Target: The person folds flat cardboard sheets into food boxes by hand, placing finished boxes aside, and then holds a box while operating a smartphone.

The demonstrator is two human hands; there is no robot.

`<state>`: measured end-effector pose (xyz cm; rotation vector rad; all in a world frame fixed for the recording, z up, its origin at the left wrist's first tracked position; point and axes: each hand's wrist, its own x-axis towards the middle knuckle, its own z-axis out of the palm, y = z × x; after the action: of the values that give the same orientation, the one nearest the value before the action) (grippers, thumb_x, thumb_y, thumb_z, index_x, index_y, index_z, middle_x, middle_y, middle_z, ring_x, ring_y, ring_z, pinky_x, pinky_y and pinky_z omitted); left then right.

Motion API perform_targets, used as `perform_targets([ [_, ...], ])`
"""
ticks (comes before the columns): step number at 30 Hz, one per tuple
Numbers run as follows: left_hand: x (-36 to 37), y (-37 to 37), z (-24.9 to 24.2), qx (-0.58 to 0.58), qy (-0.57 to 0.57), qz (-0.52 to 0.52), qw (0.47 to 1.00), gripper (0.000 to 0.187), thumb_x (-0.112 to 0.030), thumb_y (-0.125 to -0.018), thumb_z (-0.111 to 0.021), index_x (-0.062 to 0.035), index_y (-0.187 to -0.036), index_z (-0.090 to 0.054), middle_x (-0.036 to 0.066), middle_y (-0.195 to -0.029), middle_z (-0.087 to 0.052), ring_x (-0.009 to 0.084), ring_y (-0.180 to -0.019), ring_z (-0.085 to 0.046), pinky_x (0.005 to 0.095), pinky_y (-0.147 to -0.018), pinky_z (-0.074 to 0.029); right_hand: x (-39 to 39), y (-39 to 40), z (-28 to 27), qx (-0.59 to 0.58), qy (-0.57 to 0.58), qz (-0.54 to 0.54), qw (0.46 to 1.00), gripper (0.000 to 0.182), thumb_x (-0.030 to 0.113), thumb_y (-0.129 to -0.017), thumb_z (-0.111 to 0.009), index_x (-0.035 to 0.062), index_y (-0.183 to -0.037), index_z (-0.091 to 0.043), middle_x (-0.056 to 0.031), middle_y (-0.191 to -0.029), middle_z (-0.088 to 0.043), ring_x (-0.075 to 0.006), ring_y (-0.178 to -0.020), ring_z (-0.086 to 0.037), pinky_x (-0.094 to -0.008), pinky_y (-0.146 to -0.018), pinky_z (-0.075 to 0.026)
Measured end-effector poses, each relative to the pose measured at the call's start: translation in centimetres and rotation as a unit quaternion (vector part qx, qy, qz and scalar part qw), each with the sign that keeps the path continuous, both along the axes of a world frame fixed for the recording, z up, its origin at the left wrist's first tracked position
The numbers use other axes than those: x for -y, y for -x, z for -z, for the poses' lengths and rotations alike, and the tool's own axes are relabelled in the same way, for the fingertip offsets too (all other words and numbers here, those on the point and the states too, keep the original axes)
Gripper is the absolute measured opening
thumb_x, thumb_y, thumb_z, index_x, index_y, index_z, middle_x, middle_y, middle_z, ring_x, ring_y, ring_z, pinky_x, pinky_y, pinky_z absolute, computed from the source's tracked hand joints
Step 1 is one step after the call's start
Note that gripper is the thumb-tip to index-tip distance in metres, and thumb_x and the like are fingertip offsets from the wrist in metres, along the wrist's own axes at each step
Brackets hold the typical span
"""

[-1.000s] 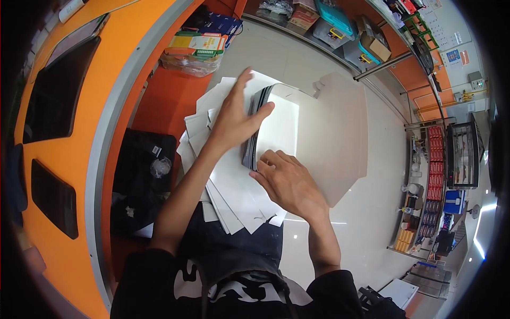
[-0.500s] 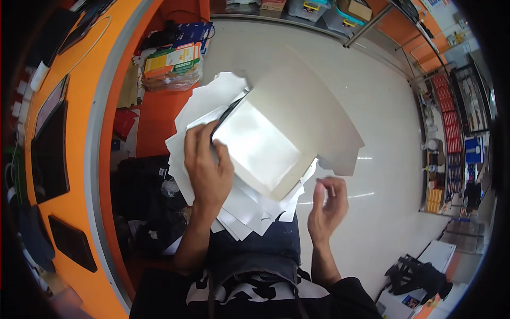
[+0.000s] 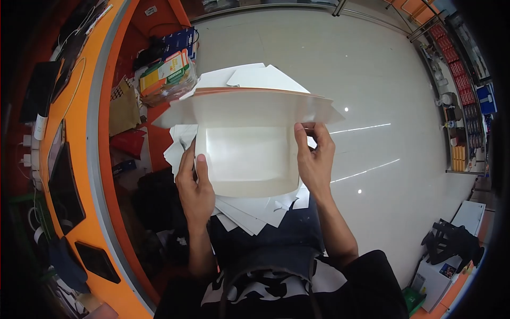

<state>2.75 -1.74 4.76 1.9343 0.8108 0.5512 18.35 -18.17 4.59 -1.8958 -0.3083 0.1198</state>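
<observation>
A white cardboard box (image 3: 247, 154) with its lid flap raised faces me, its inside bare and its rear flap standing up. Beneath it, several flat white card sheets (image 3: 249, 212) are fanned out over my lap. My left hand (image 3: 195, 189) grips the box's left wall, thumb inside and fingers outside. At the upper right corner, my right hand (image 3: 317, 159) pinches the right wall near the flap's fold, thumb and fingers closed on the card.
An orange counter (image 3: 114, 250) runs along my left, carrying a dark tablet (image 3: 97, 261) and other devices. Packaged goods (image 3: 169, 74) lie on the orange shelf at the far left. A stocked rack (image 3: 459, 90) stands right, with a black item (image 3: 451, 242) on a white cabinet below.
The box has turned from a slant to square in front of me, its flap now at the far side. My right hand has moved from free air onto the box's right wall.
</observation>
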Motion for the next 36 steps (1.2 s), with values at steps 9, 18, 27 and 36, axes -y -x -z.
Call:
perform_targets([
  [9,1.1,0.4,0.3,0.082,0.131,-0.027,0.988,0.034,-0.013,-0.104,-0.047,0.0019,-0.135,-0.045,0.019,-0.126,-0.058,0.0240,-0.119,-0.055,0.0358,-0.104,-0.040,-0.6,-1.1,0.8,-0.170,-0.068,-0.075,0.980,0.033,0.037,-0.105,-0.047,0.0044,-0.110,-0.050,-0.0117,-0.113,-0.059,-0.0230,-0.097,-0.059,-0.0394,-0.090,-0.045],
  [18,0.7,-0.1,1.0,0.121,0.211,-0.048,0.969,0.039,-0.028,-0.108,-0.045,-0.0021,-0.137,-0.041,0.016,-0.133,-0.052,0.0206,-0.124,-0.049,0.0338,-0.107,-0.038,0.0,-2.0,1.0,-0.293,-0.127,-0.121,0.940,0.035,0.041,-0.101,-0.052,0.0083,-0.112,-0.048,-0.0138,-0.125,-0.053,-0.0237,-0.122,-0.045,-0.0386,-0.102,-0.035],
  [27,-0.5,0.7,0.9,0.201,0.375,-0.015,0.905,0.039,-0.035,-0.108,-0.040,-0.0078,-0.136,-0.037,0.012,-0.129,-0.049,0.0194,-0.122,-0.051,0.0332,-0.101,-0.043,-0.3,-0.9,-0.8,-0.264,-0.124,-0.171,0.941,0.048,0.051,-0.100,-0.050,0.0074,-0.120,-0.040,-0.0176,-0.134,-0.044,-0.0277,-0.123,-0.044,-0.0421,-0.104,-0.034],
  [36,-1.1,0.9,2.8,0.259,0.407,-0.031,0.876,0.044,-0.037,-0.109,-0.035,-0.0051,-0.135,-0.049,0.009,-0.125,-0.061,0.0188,-0.112,-0.063,0.0330,-0.095,-0.051,-1.0,-0.4,-1.7,-0.267,-0.170,-0.126,0.940,0.041,0.044,-0.102,-0.053,0.0070,-0.116,-0.041,-0.0119,-0.122,-0.044,-0.0210,-0.104,-0.052,-0.0362,-0.090,-0.045],
])
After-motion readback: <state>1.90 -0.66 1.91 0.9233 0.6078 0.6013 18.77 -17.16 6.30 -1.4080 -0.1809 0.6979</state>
